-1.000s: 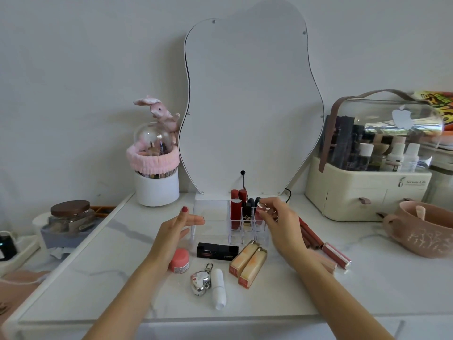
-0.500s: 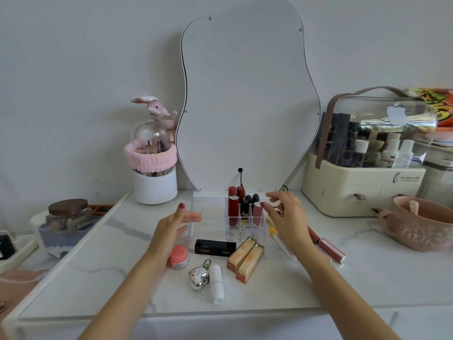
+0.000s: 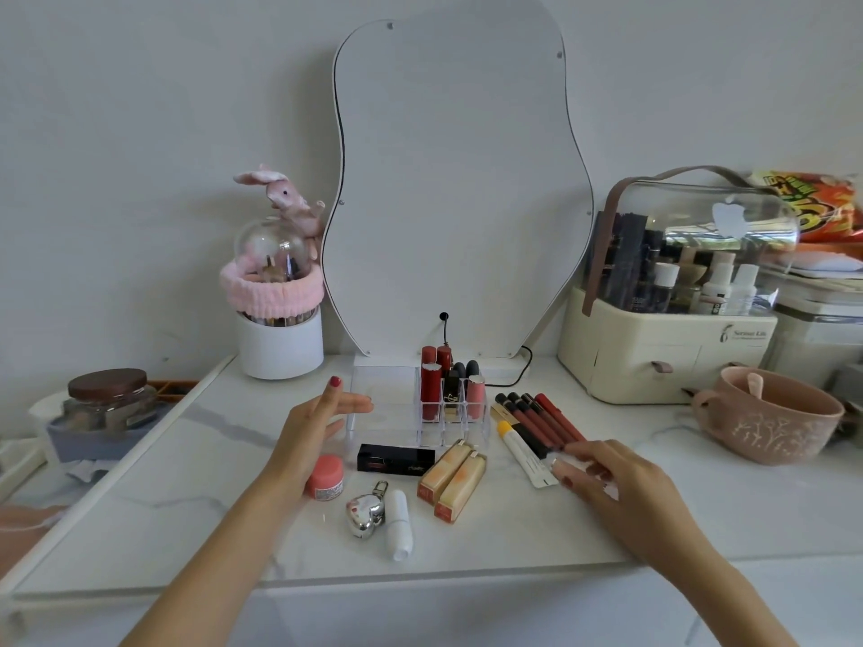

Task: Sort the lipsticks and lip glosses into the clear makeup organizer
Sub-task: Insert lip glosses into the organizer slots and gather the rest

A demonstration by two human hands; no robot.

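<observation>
The sorting is partway done. The clear makeup organizer [image 3: 397, 415] stands on the tabletop [image 3: 196, 469] just in front of the mirror [image 3: 453, 189], and its right-hand slots already carry several upright lipsticks [image 3: 432, 389], while its left part looks unfilled.

The step in hand seems to be fetching the next piece from the row of lip glosses [image 3: 541, 420] that lies flat just right of the organizer. The right hand [image 3: 616, 483] hangs low over the near ends of that row, fingers spread and only slightly bent, fingertips [image 3: 562, 469] at or just above the white tube with a yellow cap [image 3: 520, 448]. It is blurred there, so whether it touches the tube cannot be told; it grips nothing that shows.

The left hand [image 3: 310, 422] is at the organizer's left front corner, fingers straight and relaxed, holding nothing. It looks to be steadying the box, though contact through the clear wall is not certain.

Next, the right hand probably needs to pinch one slim tube out of the tightly packed row without dragging its neighbours, stand it upright and drop it into a free slot.

Still loose in front of the organizer: a black lipstick [image 3: 397, 459], two peach lipsticks [image 3: 453, 481], a white lip balm [image 3: 399, 525], a pink jar [image 3: 327, 476] and a silver heart case [image 3: 366, 513].
</observation>
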